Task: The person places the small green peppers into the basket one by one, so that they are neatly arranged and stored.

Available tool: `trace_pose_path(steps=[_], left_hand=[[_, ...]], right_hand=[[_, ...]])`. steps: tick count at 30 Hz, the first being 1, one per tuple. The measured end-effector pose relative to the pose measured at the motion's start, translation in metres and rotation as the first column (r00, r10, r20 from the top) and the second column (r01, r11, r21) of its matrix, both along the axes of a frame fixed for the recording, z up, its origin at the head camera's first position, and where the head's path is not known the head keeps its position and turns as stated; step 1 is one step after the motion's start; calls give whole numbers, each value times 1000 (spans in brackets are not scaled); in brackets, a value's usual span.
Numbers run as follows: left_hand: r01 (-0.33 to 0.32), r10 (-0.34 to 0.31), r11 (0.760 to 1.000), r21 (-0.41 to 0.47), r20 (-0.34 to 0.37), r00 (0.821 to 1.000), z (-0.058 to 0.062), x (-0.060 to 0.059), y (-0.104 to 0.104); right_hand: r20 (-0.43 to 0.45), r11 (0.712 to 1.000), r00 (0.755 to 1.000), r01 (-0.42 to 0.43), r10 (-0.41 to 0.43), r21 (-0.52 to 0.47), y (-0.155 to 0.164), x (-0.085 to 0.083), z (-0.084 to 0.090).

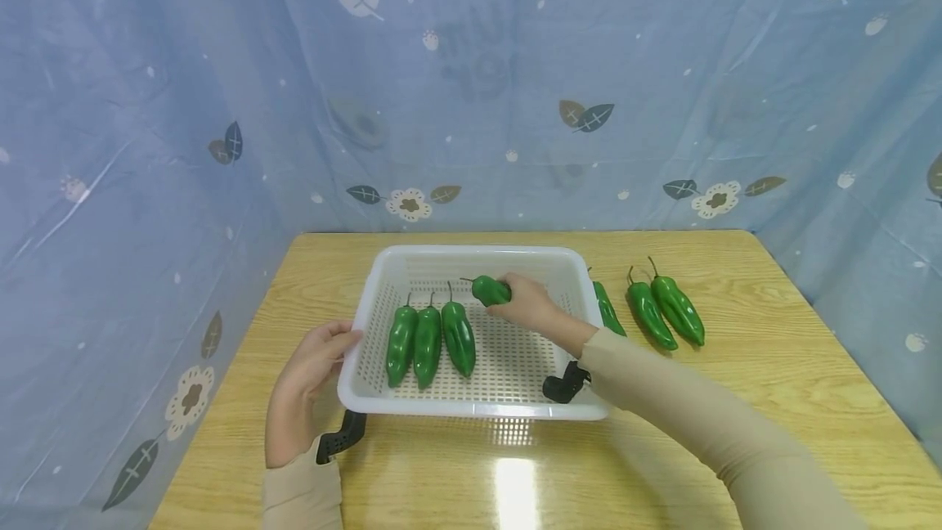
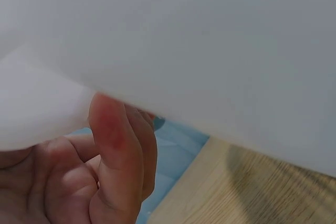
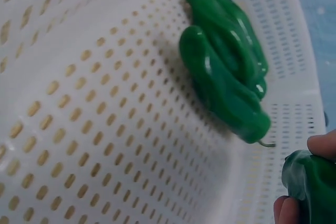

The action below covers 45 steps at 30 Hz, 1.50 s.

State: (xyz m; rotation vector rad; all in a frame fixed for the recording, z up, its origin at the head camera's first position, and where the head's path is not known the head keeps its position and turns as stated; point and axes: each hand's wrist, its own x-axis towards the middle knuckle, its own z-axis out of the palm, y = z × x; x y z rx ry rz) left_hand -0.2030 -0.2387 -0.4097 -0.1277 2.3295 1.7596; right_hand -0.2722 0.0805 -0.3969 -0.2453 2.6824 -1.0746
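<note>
A white perforated plastic basket [image 1: 471, 409] sits on the wooden table. My left hand [image 1: 312, 362] grips its left rim; in the left wrist view the fingers [image 2: 115, 150] bend up under the rim. Inside, on the left half, three green peppers [image 1: 428, 346] lie side by side with their stems pointing away. My right hand [image 1: 528, 301] holds another green pepper [image 1: 489, 290] over the back of the basket, its stem toward the left. The right wrist view shows this held pepper [image 3: 315, 187] between thumb and fingers, partly cut off by the frame edge.
Right of the basket, three more green peppers lie on the table: one [image 1: 607, 309] partly hidden by the basket wall, and a pair [image 1: 679, 311] close together. A blue patterned cloth [image 1: 471, 105] hangs behind and along both sides of the table [image 1: 412, 473].
</note>
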Motion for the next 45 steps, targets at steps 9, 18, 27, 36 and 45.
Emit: trace_pose_path(steps=[9, 18, 27, 36, 45], left_hand=[[3, -3, 1000, -2, -4, 1000, 1, 0, 0], [-1, 1, 1000, -1, -3, 1000, 1, 0, 0], [-3, 3, 1000, 1, -5, 1000, 0, 1, 0], [-14, 14, 1000, -3, -7, 1000, -1, -1, 1], [-10, 10, 1000, 19, 2, 1000, -3, 0, 1]], right_hand=[[32, 999, 999, -20, 19, 30, -6, -3, -15], [58, 998, 998, -41, 38, 47, -11, -2, -23], [53, 993, 995, -88, 84, 79, -17, 1, -28], [49, 980, 986, -164, 160, 116, -23, 3, -34], [55, 969, 988, -152, 144, 195, -26, 1, -40]])
